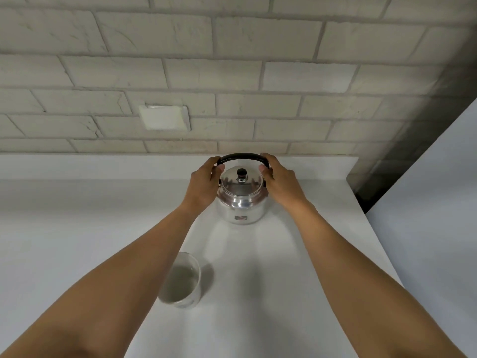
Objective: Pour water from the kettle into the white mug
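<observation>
A shiny steel kettle (242, 205) with a black arched handle and a black lid knob stands upright on the white counter near the back wall. My left hand (204, 182) grips the left end of the handle and my right hand (280, 180) grips its right end. The white mug (184, 280) sits closer to me, left of centre, partly hidden by my left forearm. Water shows inside the mug.
The white counter (258, 267) ends at a right edge beside a grey panel (426, 202). A pale brick wall (232, 73) with a blank white plate (164, 117) rises behind the kettle.
</observation>
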Available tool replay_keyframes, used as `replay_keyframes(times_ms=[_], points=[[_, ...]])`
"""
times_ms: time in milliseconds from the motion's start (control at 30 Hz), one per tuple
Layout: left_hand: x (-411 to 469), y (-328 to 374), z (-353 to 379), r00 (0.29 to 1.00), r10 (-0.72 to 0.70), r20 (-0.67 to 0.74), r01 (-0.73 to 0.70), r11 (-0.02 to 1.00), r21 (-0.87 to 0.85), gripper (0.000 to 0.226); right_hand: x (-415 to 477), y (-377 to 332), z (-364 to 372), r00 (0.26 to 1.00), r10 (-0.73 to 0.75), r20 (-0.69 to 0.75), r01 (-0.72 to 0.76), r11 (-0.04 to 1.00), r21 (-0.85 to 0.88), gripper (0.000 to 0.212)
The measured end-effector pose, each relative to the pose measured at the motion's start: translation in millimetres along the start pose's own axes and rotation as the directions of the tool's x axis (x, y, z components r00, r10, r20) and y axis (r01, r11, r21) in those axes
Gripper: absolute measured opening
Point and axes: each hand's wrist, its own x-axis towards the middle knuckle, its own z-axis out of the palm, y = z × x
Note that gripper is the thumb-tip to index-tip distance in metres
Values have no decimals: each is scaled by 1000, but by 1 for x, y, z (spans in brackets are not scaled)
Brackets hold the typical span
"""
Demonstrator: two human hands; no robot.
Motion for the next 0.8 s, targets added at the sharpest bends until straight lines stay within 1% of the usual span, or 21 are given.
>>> replay_keyframes(times_ms=[133, 333, 433, 567, 633, 700, 733, 800], points=[[15, -6, 0, 1000, 7, 2, -7, 999, 38, 32, 13, 9, 8, 1000, 4, 27, -5, 999, 44, 37], [23, -15, 8, 1000, -8, 9, 8, 999, 51, 31, 18, 17, 14, 998, -26, 54, 22, 996, 89, 40], [22, -18, 9, 1000, -5, 7, 5, 999, 43, 31, 21, 18, 13, 997, -53, 54, 48, 995, 91, 41], [19, -17, 8, 999, -8, 32, 6, 998, 58, 34, 22, 18, 15, 999, -32, 40, 28, 995, 99, 41], [19, -14, 5, 997, -12, 81, 7, 998, 61, 39, 21, 17, 16, 998, -4, 69, -2, 996, 93, 45], [16, -5, 2, 994, -7, 108, -2, 996, 87, 52, 15, 11, 11, 994, 39, 102, -49, 995, 91, 55], [14, 0, 0, 994, -9, 111, -3, 995, 104, 57, 12, 8, 9, 993, 58, 100, -67, 994, 92, 61], [11, 12, -3, 996, 27, 80, -39, 988, 148, 61, -1, 1, 6, 998, 50, 29, -53, 995, 87, 69]])
